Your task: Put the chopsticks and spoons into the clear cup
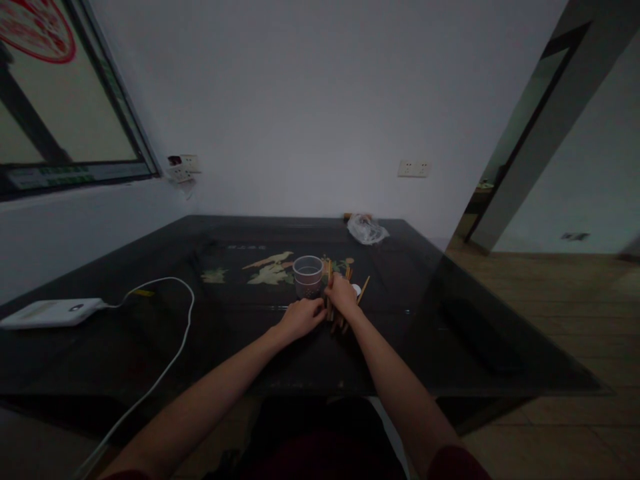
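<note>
Several wooden chopsticks [366,288] lie in a loose bundle on the dark table [240,327], some at a slant. Over the bundle, my right hand [341,293] is closed, with chopsticks showing between and beyond its fingers. My left hand [303,317] rests on the table with curled fingers, its fingertips at the near left side of the bundle, against a chopstick. Just beyond the left hand stands an upright clear plastic cup [308,273]. A small white round object [356,290] shows partly behind my right wrist; its kind is unclear.
On the left a white device [53,313] is plugged into a white cable [187,327] that loops over the table edge. A crumpled clear plastic bag [366,229] lies by the wall at the back. A dark flat object [480,333] lies on the right.
</note>
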Motion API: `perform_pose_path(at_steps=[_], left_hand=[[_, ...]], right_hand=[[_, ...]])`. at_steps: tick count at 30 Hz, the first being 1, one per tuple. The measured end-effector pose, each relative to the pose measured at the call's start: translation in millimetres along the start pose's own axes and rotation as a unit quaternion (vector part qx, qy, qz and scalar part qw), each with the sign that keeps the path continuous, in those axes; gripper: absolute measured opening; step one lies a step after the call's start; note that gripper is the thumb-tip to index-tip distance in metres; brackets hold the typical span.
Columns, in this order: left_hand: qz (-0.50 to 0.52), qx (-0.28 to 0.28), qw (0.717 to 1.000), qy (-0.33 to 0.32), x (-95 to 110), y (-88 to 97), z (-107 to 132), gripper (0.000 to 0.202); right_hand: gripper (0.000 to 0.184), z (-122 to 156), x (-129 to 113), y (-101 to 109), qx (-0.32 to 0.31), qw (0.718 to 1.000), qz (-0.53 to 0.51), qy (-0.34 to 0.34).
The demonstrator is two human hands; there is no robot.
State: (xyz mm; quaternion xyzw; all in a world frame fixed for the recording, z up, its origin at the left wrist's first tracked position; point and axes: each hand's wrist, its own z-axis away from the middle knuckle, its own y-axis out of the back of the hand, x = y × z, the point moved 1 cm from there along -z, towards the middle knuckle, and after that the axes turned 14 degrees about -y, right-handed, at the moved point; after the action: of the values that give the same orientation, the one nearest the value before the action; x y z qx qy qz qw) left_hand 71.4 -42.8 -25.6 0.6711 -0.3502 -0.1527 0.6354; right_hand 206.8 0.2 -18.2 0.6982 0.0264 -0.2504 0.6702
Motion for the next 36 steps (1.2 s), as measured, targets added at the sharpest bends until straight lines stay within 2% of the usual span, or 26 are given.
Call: perform_pose_path(at_steps=[9,28,33,36], left_hand=[[0.004,0.0,1.0,0.006,-1.3,0.2,0.3,0.027],[-0.013,-0.004,1.0,-0.005,-3.7,-0.2,0.1,0.029],[0.025,0.024,0.999,0.002,-4.1,2.2,0.0,0.027],[0.105,0.068,0.992,-0.009,-6.8,-0.4,-2.9,0.028]], right_hand=[[0.018,-1.3,1.5,0.5,0.008,0.999,-0.046,-0.008],[0.011,-5.5,3.1,-1.5,0.036,0.996,-0.086,-0.014],[0.008,-7.4,5.1,-0.4,0.053,0.987,-0.148,-0.011],[0.006,-9.2,5.9,-2.0,0.069,0.974,-0.216,0.013]])
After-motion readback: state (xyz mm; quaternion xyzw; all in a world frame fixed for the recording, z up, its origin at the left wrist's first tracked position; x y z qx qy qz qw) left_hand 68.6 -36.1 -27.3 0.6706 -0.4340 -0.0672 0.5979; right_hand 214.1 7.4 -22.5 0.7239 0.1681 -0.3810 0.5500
